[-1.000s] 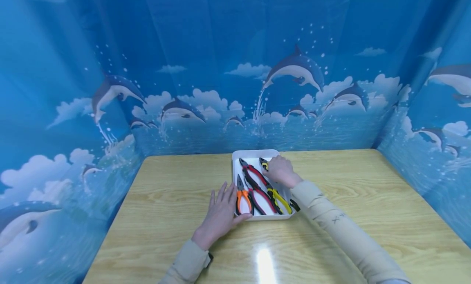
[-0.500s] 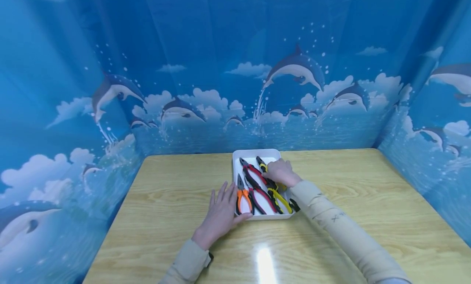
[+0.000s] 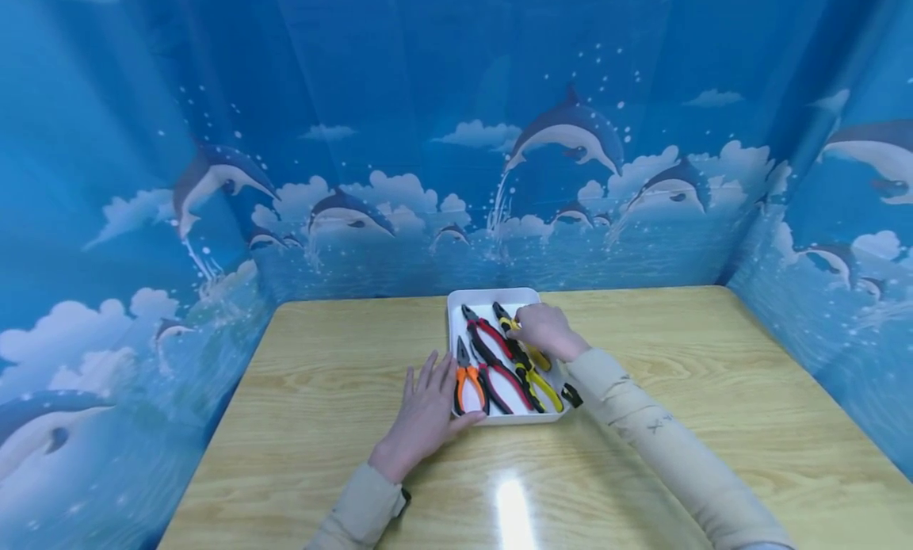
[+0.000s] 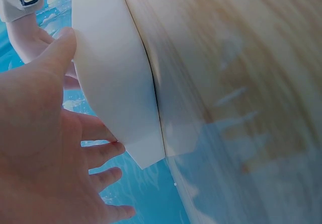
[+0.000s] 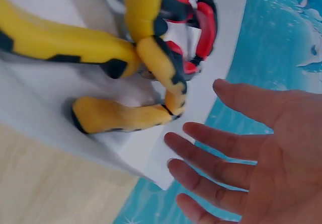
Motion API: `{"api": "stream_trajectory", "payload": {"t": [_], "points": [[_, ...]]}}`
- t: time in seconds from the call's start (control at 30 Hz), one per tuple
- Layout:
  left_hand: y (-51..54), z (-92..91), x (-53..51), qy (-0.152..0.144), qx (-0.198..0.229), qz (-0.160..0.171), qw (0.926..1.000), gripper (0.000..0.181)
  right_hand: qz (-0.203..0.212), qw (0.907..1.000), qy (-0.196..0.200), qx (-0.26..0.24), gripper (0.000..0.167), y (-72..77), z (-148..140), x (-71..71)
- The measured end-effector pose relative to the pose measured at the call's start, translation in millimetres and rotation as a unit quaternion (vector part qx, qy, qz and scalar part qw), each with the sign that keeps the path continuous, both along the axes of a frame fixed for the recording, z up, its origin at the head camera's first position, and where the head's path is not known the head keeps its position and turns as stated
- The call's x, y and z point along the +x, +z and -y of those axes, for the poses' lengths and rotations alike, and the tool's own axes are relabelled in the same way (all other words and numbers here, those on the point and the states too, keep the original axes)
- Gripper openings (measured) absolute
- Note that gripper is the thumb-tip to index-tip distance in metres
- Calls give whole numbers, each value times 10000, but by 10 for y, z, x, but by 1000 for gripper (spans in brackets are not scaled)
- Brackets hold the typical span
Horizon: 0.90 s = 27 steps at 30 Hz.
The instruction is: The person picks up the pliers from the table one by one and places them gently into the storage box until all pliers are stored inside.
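Observation:
A white tray [image 3: 494, 294] at the table's far side holds several pliers lying flat. Left in it are orange-and-black needle-nose pliers [image 3: 464, 363]. Red-and-black pliers [image 3: 488, 330] lie in the middle. To the right are yellow-and-black pliers [image 3: 505, 322], partly hidden by my right hand [image 3: 544, 330], with more yellow-handled pliers [image 3: 545, 385] nearer me. In the right wrist view, my right hand's fingers are loosely bent, apart from the nearest yellow pliers [image 5: 121, 117]. My left hand [image 3: 426, 411] touches the tray's near left corner, thumb and fingers spread along its outer wall [image 4: 113, 78].
A wooden table [image 3: 342, 360] carries the tray near its back edge. Blue curtains [image 3: 399, 138] printed with dolphins hang behind and at both sides. Beside the tray's near right corner shows a black wristband [image 3: 571, 395] at my right sleeve.
The yellow-and-black pliers under my right hand have shifted slightly left in the tray, and more of them shows. My left hand keeps its place at the corner.

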<state>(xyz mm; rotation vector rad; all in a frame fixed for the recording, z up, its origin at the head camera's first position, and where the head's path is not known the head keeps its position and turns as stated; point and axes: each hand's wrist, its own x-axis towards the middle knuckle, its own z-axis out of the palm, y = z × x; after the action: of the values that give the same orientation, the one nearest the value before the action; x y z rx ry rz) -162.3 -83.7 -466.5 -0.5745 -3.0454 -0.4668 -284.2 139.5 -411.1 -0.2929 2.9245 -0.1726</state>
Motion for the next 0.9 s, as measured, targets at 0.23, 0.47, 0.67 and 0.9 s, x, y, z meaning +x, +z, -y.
{"api": "stream_trajectory", "payload": {"t": [0.23, 0.47, 0.67, 0.9], "points": [[-2, 8, 1, -14, 13, -27, 10000, 98, -517, 9973, 307, -433, 35, 39, -166, 117], [4, 30, 4, -33, -16, -113, 9999, 97, -1185, 9844, 621, -1138, 33, -67, -395, 381], [11, 48, 3, -67, 25, -117, 9999, 96, -1688, 9757, 556, -1284, 40, -195, -524, 683], [8, 55, -8, -38, -55, -116, 9999, 97, -1765, 9748, 678, -1181, 48, -336, -625, 894]]}}
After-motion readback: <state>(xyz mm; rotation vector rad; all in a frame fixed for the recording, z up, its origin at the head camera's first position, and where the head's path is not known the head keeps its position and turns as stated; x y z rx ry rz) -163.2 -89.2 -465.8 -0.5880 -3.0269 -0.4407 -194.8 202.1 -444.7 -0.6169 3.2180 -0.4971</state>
